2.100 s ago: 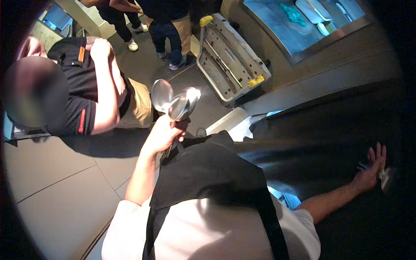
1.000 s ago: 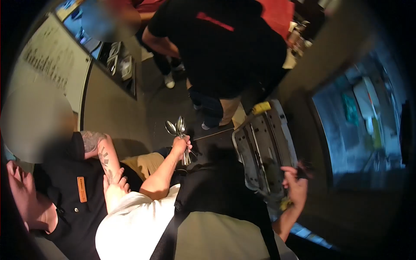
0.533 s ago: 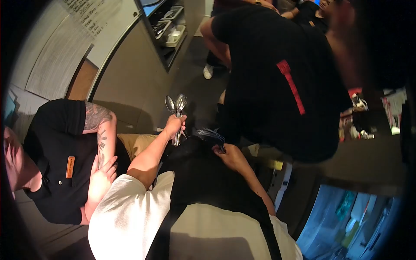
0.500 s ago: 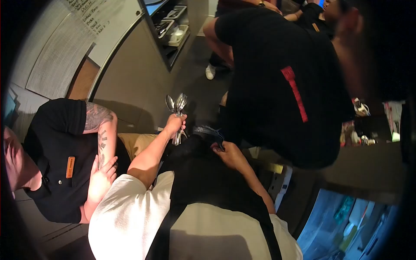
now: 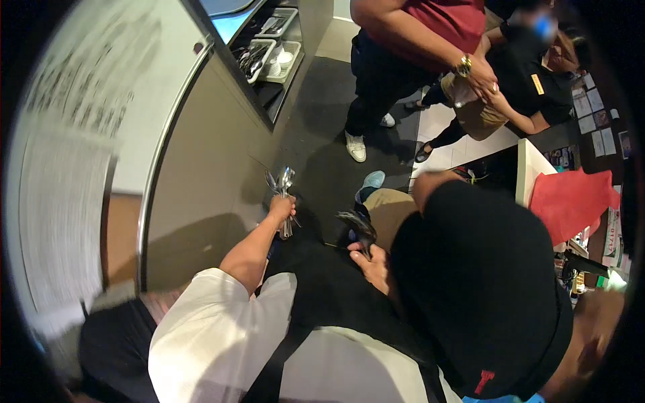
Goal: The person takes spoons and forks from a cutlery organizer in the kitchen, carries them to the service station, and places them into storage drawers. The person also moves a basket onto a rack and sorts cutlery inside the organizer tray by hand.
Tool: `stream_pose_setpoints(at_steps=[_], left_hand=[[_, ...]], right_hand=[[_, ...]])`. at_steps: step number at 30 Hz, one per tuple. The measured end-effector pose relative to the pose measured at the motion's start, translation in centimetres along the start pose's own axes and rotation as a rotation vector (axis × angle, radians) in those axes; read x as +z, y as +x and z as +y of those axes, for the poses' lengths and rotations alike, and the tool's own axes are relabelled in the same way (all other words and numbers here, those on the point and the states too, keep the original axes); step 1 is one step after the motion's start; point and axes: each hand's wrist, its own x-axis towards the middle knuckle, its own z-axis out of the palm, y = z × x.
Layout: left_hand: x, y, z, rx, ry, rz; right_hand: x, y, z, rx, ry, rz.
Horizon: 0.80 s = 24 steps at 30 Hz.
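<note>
My left hand (image 5: 282,207) is closed around the handles of several metal spoons (image 5: 287,178), held upright with their bowls above the fist. On the other side of my dark apron (image 5: 322,275), my right hand (image 5: 376,266) grips a bunch of forks (image 5: 359,224). Their heads point up and away from me and are dim and a little blurred; the handles are mostly hidden in the hand. Both hands are in front of my body, above the floor, with a gap between the two bunches.
A co-worker in a black shirt (image 5: 477,289) is close on my right, beside my forearm. Two people stand ahead, one in a red shirt (image 5: 443,33). A shelf with cutlery trays (image 5: 254,62) is at upper left, past a cabinet panel (image 5: 201,154). A red cloth (image 5: 571,201) hangs at right.
My view has shifted forward along the passage. The black-shirted co-worker now appears lower and nearer on the right, and the tattooed person has mostly dropped out at lower left. Both hands keep their cutlery.
</note>
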Motion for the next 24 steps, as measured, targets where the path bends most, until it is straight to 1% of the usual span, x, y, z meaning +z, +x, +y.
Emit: stream_pose_setpoints(at_steps=[1,2,4,6,8,9,12,13,16,18,19,22,23,24], left_hand=[[-0.3,0.8,1.1,-0.015,0.021,-0.021],[-0.7,2.0,2.5,-0.024,0.033,-0.04],[-2.0,4.7,5.4,-0.01,0.133,-0.1],[-3.4,6.6,8.3,0.004,0.226,-0.146],[-4.7,7.8,11.6,0.045,0.325,-0.192],[-5.0,7.6,13.6,0.061,0.306,-0.166],[-6.8,7.9,18.8,0.164,0.456,-0.196],[-7.7,9.4,19.2,0.203,0.492,-0.265],[-8.6,10.9,22.7,0.242,0.541,-0.225],[-8.8,11.7,25.5,0.228,0.541,-0.242],[-8.9,11.7,26.9,0.226,0.545,-0.248],[-9.5,13.0,29.3,0.191,0.552,-0.287],[-9.4,13.7,30.2,0.181,0.552,-0.303],[-9.3,13.9,30.8,0.212,0.509,-0.29]], right_hand=[[0.2,1.7,0.4,-0.02,0.048,0.011],[0.3,2.7,-1.5,-0.019,0.034,0.044],[0.1,5.3,-3.8,0.03,-0.143,0.09],[0.4,8.3,-5.8,0.043,-0.192,0.174],[0.8,11.9,-6.6,0.044,-0.181,0.177],[0.9,14.0,-7.3,0.091,-0.228,0.165],[2.0,20.7,-9.1,-0.024,-0.21,0.125],[2.5,22.7,-10.2,-0.038,-0.226,0.097],[4.1,28.3,-13.0,-0.11,-0.261,0.026],[5.3,31.5,-14.3,-0.181,-0.254,-0.027],[5.4,32.1,-16.9,-0.086,-0.286,-0.093],[6.4,36.4,-19.8,-0.12,-0.332,-0.175],[6.9,38.2,-19.7,-0.14,-0.286,-0.184],[6.9,39.9,-19.8,-0.156,-0.274,-0.215]])
